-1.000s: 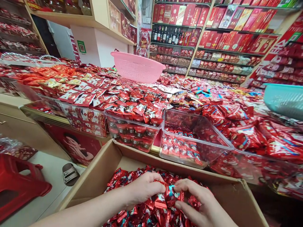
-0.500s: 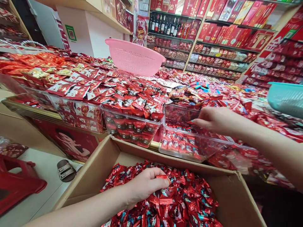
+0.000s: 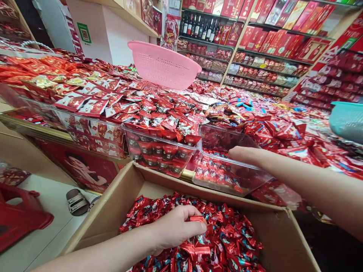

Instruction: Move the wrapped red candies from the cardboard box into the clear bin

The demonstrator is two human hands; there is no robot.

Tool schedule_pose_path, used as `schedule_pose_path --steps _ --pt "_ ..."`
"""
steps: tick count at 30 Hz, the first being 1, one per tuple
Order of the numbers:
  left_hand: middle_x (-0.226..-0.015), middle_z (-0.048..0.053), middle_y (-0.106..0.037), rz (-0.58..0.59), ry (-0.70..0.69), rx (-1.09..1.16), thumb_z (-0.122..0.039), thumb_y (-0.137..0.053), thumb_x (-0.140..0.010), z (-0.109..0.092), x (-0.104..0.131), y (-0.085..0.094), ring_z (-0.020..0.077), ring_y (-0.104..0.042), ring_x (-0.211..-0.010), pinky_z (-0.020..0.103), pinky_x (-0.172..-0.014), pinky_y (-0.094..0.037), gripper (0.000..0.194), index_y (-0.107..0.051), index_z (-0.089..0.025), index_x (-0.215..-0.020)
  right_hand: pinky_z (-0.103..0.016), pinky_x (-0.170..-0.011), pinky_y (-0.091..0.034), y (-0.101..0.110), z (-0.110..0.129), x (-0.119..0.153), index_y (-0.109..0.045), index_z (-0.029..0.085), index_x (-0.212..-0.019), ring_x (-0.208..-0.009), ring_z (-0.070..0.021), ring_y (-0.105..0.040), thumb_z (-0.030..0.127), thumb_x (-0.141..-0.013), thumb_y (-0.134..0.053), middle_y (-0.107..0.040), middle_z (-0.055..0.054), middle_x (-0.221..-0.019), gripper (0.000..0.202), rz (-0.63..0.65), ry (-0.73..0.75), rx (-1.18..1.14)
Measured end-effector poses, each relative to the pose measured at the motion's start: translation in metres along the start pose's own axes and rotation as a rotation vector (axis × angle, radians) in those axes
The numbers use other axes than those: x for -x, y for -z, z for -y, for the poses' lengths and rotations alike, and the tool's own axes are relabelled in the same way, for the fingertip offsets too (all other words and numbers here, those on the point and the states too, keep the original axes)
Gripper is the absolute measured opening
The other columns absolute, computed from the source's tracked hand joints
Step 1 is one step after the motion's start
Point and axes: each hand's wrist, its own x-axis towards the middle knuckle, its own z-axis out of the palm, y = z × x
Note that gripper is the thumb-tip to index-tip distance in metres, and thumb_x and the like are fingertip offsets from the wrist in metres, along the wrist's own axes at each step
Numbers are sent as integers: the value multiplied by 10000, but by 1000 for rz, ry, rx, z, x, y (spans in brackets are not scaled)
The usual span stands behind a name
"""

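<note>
My left hand [image 3: 184, 226] is closed on a red-wrapped candy, over the loose red and teal candies [image 3: 227, 241] in an open cardboard box [image 3: 283, 230]. My right hand [image 3: 246, 156] reaches into a clear plastic bin [image 3: 227, 175] beyond the box; its fingers are hidden inside, so what they hold cannot be made out. Rows of small red candies [image 3: 211, 172] fill the bottom of that bin. Left of it stands a full bin of red and black candies [image 3: 161, 151].
A pink basket [image 3: 166, 68] rests on the heaped candies, and a teal basket [image 3: 347, 121] is at the right. A red stool [image 3: 22, 215] and sandals [image 3: 77, 202] are on the floor at left. Stocked shelves line the back.
My right hand has gone lower into the clear bin, its fingers now out of sight. My left hand stays over the box with the candy. The view has shifted slightly.
</note>
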Motion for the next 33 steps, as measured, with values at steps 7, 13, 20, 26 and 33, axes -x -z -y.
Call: schedule_pose_path --steps 7,13,20,26,33 --pt "-715 -40 -512 -28 -45 60 -341 -603 -694 -5 -2 4 94 -414 -665 227 -665 -315 240 -558 -159 -844 -242 -498 -320 2 2 3 -650 62 -545 -467 -102 -531 244 -612 -656 -517 14 -434 193 120 -4 -15" --pt "-772 -26 -553 -55 -72 211 -363 -645 -685 -2 -5 8 90 -463 -714 235 -730 -331 263 -575 -159 -836 -240 -548 -312 -8 -6 -1 -682 38 -768 -592 -100 -541 241 -639 -608 -602 -28 -634 251 83 18 -37" --pt "-770 8 -583 -14 -17 503 -294 -611 -694 -5 -5 9 114 -524 -696 262 -686 -394 197 -596 -153 -829 -247 -503 -337 -8 -5 -1 -669 50 -652 -494 -124 -484 130 -606 -574 -548 -32 -513 133 189 -2 -76" --pt "-773 15 -599 -51 -11 510 -248 -594 -696 -6 -4 10 115 -537 -698 280 -711 -415 165 -604 -142 -822 -245 -590 -381 -6 -7 -5 -626 102 -978 -695 -161 -538 151 -640 -549 -639 -83 -845 351 168 95 -126" --pt "-757 -1 -612 -99 29 494 -257 -635 -683 -9 -4 9 93 -539 -673 232 -668 -408 188 -589 -140 -821 -238 -483 -336 -10 -9 -1 -675 85 -688 -496 -115 -471 87 -599 -463 -593 -52 -557 229 231 115 -151"
